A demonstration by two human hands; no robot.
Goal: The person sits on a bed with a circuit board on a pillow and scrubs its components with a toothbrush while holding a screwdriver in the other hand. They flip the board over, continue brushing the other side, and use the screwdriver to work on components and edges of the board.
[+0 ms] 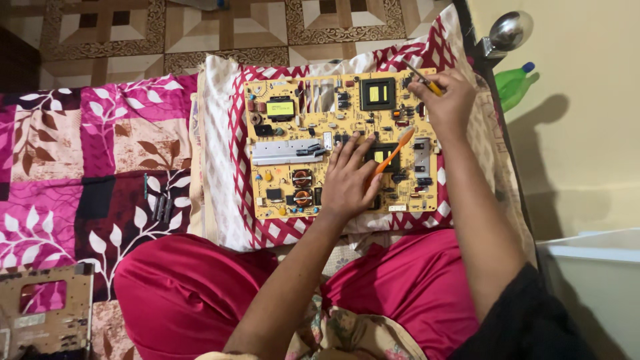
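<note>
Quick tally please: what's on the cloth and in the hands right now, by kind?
Yellow rectangular circuit boards: 1
Orange-handled toothbrushes, under the left hand: 1
Yellow-handled slim tools, in the right hand: 1
Red-and-white patterned cloths: 1
Green plastic bottles: 1
Total: 5

A small white rectangular label [397, 208] sits at the near edge of the yellow circuit board [280, 137]. Another narrow white label [327, 141] stands upright near the board's middle.
</note>
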